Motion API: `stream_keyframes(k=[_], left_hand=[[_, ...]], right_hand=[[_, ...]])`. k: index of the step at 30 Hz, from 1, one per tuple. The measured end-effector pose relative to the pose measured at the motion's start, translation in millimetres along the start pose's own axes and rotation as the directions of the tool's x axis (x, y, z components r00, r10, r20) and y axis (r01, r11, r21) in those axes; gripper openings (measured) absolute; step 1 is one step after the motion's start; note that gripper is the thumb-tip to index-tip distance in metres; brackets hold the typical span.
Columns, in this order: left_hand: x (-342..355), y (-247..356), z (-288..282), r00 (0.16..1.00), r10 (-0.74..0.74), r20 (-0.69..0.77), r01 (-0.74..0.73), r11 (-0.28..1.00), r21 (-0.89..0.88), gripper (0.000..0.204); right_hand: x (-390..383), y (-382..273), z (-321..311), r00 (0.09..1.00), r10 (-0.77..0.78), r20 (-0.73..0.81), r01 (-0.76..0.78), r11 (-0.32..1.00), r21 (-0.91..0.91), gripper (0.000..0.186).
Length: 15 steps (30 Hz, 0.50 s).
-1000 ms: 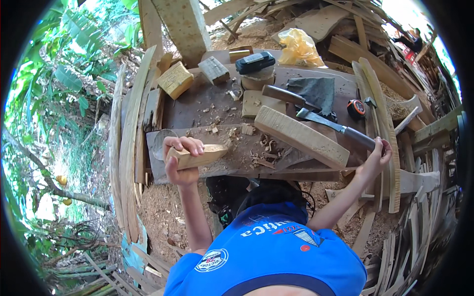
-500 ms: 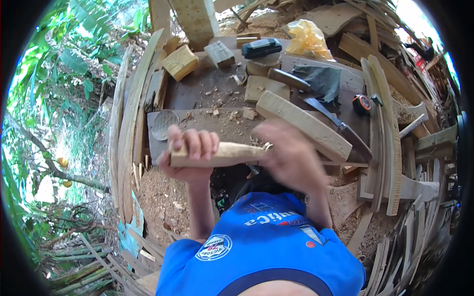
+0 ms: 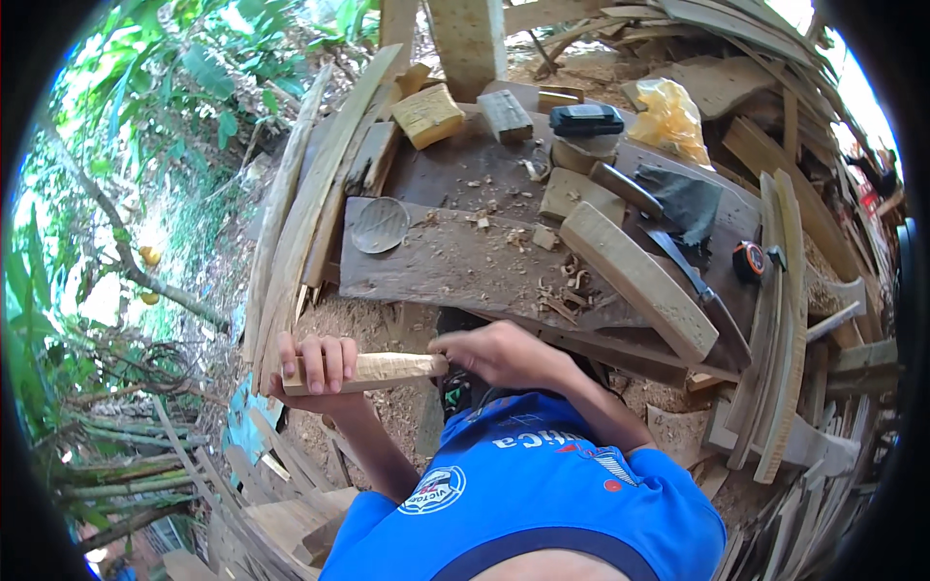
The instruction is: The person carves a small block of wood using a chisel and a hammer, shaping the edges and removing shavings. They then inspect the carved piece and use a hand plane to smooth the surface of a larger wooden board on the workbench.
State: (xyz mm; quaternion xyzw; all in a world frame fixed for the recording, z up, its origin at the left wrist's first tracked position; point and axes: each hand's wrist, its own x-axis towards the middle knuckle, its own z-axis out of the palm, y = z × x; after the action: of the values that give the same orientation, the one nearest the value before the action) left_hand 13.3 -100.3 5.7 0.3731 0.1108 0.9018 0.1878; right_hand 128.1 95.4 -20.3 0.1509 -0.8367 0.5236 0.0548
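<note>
My left hand (image 3: 316,369) grips a tapered pale wooden piece (image 3: 392,366) below the workbench's near edge. My right hand (image 3: 489,351) is at the piece's right end, fingers curled; whether they hold anything more is hidden. On the bench (image 3: 431,276) above them lie a long wooden block (image 3: 635,281), a large knife (image 3: 712,315), wood shavings (image 3: 562,300) and a clear round disc or lid (image 3: 378,226). A second wooden-handled tool (image 3: 625,189) rests on a dark grey cloth (image 3: 688,208).
An orange-black tape measure (image 3: 747,259), small wood blocks (image 3: 427,115), a dark case (image 3: 586,120) and a yellow plastic bag (image 3: 673,121) are on or beside the bench. Long boards (image 3: 780,329) line both sides. A branch (image 3: 126,257) and foliage fill the left; a person (image 3: 877,174) is at far right.
My right hand left the knife at the right and came over to the wooden piece's end. My left hand, holding that piece, moved down and left off the bench's edge. The view shifted.
</note>
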Motion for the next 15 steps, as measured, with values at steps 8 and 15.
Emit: stream_keyframes(k=[8,15], left_hand=[[-51,33,25,0.902,0.355,-0.247,-0.307,0.928,0.212,0.018],[-53,11,38,0.836,0.508,-0.207,-0.345,0.781,0.521,0.034]], right_hand=[[139,70,-24,0.954,-0.253,-0.16,0.071,0.709,-0.702,0.057],[185,92,-5,0.998,0.002,0.071,0.052,0.658,-0.752,0.048]])
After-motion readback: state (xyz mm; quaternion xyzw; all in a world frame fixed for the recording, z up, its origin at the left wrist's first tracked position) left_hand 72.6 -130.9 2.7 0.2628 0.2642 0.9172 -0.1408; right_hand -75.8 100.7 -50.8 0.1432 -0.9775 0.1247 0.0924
